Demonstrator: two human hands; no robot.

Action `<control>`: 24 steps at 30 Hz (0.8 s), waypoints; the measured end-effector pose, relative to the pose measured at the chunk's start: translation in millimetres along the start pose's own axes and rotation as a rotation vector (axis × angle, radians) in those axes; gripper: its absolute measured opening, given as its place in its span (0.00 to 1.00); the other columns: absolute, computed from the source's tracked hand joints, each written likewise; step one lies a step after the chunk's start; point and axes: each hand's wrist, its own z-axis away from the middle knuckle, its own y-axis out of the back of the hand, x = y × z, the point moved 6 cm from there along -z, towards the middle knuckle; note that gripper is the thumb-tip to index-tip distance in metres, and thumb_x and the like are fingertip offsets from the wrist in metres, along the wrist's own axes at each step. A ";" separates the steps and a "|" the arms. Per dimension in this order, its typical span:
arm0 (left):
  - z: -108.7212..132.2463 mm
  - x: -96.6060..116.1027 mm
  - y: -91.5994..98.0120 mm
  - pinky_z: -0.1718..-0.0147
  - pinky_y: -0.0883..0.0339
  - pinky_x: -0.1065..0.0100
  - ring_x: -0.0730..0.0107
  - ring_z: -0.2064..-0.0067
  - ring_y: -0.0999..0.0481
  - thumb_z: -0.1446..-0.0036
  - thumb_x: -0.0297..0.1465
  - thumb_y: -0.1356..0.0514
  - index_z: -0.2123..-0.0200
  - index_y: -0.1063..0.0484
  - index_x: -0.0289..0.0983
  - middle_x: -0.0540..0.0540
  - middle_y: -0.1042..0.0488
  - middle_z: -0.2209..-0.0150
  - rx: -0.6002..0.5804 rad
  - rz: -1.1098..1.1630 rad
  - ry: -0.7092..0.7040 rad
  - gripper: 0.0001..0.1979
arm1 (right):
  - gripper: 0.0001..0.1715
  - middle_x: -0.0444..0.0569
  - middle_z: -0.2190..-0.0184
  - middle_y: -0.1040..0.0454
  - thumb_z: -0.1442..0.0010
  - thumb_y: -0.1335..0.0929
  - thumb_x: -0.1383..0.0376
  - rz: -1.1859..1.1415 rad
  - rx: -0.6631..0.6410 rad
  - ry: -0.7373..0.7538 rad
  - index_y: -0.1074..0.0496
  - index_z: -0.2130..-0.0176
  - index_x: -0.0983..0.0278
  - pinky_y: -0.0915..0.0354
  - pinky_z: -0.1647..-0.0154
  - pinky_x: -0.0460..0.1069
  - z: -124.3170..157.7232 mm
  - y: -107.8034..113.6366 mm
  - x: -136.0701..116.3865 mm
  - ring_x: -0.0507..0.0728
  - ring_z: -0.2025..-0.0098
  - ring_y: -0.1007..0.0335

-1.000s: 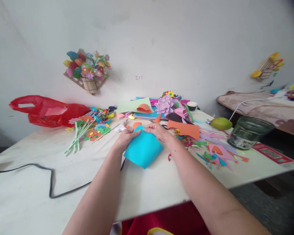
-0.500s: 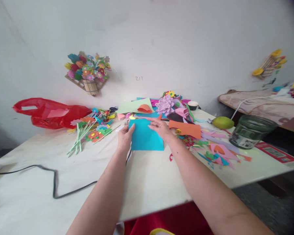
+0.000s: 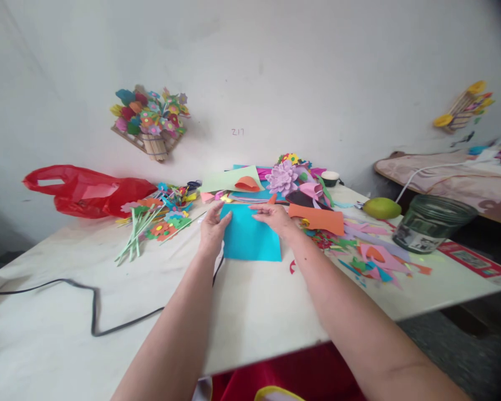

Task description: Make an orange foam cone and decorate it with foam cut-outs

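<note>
- The left hand (image 3: 212, 229) grasps a blue sheet (image 3: 253, 236), its thumb lying over the sheet's left edge near the upper left corner.
- The right hand (image 3: 272, 217) has its fingers stretched over the sheet's upper right corner, touching it; whether they pinch it from behind, I cannot tell.
- The blue sheet is spread between the two hands above the middle of the table (image 3: 250, 312), with its lower edge toward the table's near edge.
- Just beside the right hand, toward the table's right edge, is an orange piece (image 3: 321, 221) with a wavy lower edge.
- A small red curl (image 3: 292, 267) lies beside the right forearm.
- Farther right, colored scraps (image 3: 376, 259) are strewn between the forearm and the right edge.
- Along that edge are a yellow-green fruit (image 3: 383, 208), a green glass jar (image 3: 432, 223) and, at the near right corner, a red and white card (image 3: 471, 259).
- Toward the far edge are a pale green sheet (image 3: 217, 181) and a lilac flower (image 3: 281, 177).
- On the left, pale green stems (image 3: 136, 234) lie by a red plastic bag (image 3: 81, 192) near the far left corner.
- A black cord (image 3: 94, 312) runs from the left edge to the left forearm.
- On the wall beyond hangs a basket (image 3: 154, 147) of bright flowers.
</note>
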 end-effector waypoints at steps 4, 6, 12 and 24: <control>0.7 3.6 -2.0 0.75 0.35 0.72 0.73 0.76 0.29 0.59 0.34 0.32 0.40 0.44 0.41 0.52 0.26 0.75 -0.038 -0.041 -0.039 0.43 | 0.21 0.43 0.75 0.28 0.57 0.28 0.65 0.027 0.013 0.005 0.25 0.59 0.63 0.37 0.63 0.49 0.7 0.3 -3.1 0.52 0.68 0.34; 0.1 3.6 -1.3 0.75 0.36 0.72 0.73 0.76 0.29 0.59 0.33 0.32 0.40 0.43 0.41 0.52 0.26 0.75 -0.036 -0.064 -0.047 0.42 | 0.28 0.41 0.77 0.31 0.57 0.28 0.64 0.035 0.051 -0.013 0.28 0.54 0.63 0.37 0.64 0.49 1.4 2.9 -4.6 0.51 0.71 0.35; -2.2 0.3 -0.5 0.72 0.35 0.70 0.71 0.73 0.27 0.60 0.34 0.32 0.67 0.25 0.35 0.49 0.24 0.73 -0.041 -0.083 -0.021 0.15 | 0.13 0.40 0.82 0.34 0.61 0.26 0.61 0.065 0.077 -0.124 0.27 0.75 0.66 0.38 0.69 0.48 1.5 8.5 1.7 0.50 0.74 0.38; 4.9 21.6 -5.4 0.45 0.48 0.53 0.54 0.43 0.35 0.61 0.28 0.34 0.81 0.27 0.37 0.41 0.26 0.52 -0.319 0.123 -0.089 0.04 | 0.05 0.47 0.72 0.22 0.58 0.31 0.68 -0.073 -0.083 0.143 0.25 0.81 0.61 0.36 0.56 0.54 4.7 6.2 -24.4 0.56 0.64 0.27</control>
